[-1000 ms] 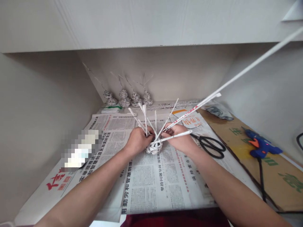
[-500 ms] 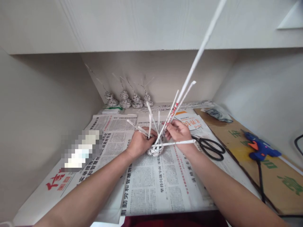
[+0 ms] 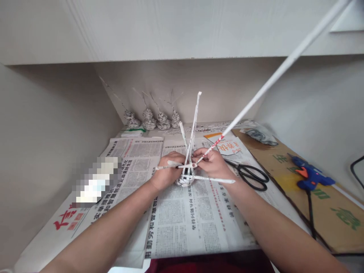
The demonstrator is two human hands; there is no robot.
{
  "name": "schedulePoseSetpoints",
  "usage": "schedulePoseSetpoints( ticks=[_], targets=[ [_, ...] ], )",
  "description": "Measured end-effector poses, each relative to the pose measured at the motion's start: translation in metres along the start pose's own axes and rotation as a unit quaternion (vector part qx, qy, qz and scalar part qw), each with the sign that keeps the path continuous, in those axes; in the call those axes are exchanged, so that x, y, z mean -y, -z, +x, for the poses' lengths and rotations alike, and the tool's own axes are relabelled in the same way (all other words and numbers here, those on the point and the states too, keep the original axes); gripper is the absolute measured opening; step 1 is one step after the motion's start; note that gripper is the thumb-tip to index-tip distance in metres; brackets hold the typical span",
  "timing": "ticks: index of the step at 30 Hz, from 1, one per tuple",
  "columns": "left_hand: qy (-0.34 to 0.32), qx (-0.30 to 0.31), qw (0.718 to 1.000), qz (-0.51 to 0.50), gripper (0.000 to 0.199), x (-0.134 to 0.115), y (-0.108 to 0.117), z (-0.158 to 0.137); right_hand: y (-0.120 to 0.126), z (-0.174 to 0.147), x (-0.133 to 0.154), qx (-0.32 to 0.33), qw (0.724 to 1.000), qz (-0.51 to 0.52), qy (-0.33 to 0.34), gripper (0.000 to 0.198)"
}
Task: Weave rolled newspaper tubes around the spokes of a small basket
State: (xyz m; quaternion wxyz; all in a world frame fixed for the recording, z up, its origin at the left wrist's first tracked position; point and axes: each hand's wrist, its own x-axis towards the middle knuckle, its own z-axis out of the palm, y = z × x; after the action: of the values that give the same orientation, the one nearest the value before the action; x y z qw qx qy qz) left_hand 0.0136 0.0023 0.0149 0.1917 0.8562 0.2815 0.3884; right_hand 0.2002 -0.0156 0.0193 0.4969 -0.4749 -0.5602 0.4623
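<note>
A small round basket (image 3: 185, 181) woven from rolled newspaper strips stands on the newspaper between my hands. Several paper rods stick out of it, some up, some sideways. My left hand (image 3: 170, 172) is closed around its left side, with the fingertips hidden behind the rods. My right hand (image 3: 212, 163) pinches a long white paper rod (image 3: 256, 98) with red print at its lower part, near the basket's rim. That rod slants far up to the right. Another short rod (image 3: 214, 179) points right, beneath my right hand.
Black scissors (image 3: 253, 176) lie right of my right hand. Farther right, a blue glue gun (image 3: 311, 175) rests on cardboard (image 3: 287, 182). Several woven gourd shapes (image 3: 149, 119) stand at the back, beside loose paper rods (image 3: 210, 127). An overhead panel (image 3: 176, 30) hangs above the newspaper sheets (image 3: 176, 231).
The long rod has swung down to the right, its upper end now near the top right corner. The other rods have shifted around the basket. Both hands remain at the basket.
</note>
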Motion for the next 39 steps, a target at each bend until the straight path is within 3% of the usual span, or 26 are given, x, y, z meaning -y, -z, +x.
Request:
schedulePoseSetpoints(
  ticks=[4, 12, 21, 26, 29, 33, 39],
  targets=[
    [-0.033, 0.034, 0.999, -0.008, 0.021, -0.003, 0.005, 0.0, 0.003, 0.001, 0.003, 0.003, 0.998, 0.051, -0.04, 0.021],
    [-0.048, 0.073, 0.996, 0.012, 0.023, 0.002, 0.003, 0.001, -0.002, 0.0, 0.0, 0.009, 0.994, 0.095, -0.059, 0.022],
    [-0.047, 0.071, 0.996, 0.017, 0.024, 0.001, 0.003, 0.0, -0.01, -0.009, 0.006, -0.007, 0.994, 0.086, -0.061, 0.009],
    [-0.005, 0.038, 0.999, 0.012, 0.016, 0.005, -0.002, -0.004, -0.012, -0.01, 0.004, -0.002, 0.998, 0.061, -0.03, 0.01],
    [0.058, -0.013, 0.998, 0.0, 0.016, 0.006, -0.008, -0.005, -0.012, -0.01, 0.002, 0.009, 0.998, 0.064, -0.026, 0.01],
    [0.128, -0.036, 0.991, -0.015, 0.014, 0.003, -0.011, -0.003, -0.014, -0.01, 0.003, 0.022, 0.998, 0.061, -0.019, 0.012],
    [0.093, -0.01, 0.995, -0.025, 0.012, 0.006, -0.009, -0.001, -0.015, -0.016, 0.01, 0.067, 0.995, -0.009, 0.074, 0.013]
  ],
)
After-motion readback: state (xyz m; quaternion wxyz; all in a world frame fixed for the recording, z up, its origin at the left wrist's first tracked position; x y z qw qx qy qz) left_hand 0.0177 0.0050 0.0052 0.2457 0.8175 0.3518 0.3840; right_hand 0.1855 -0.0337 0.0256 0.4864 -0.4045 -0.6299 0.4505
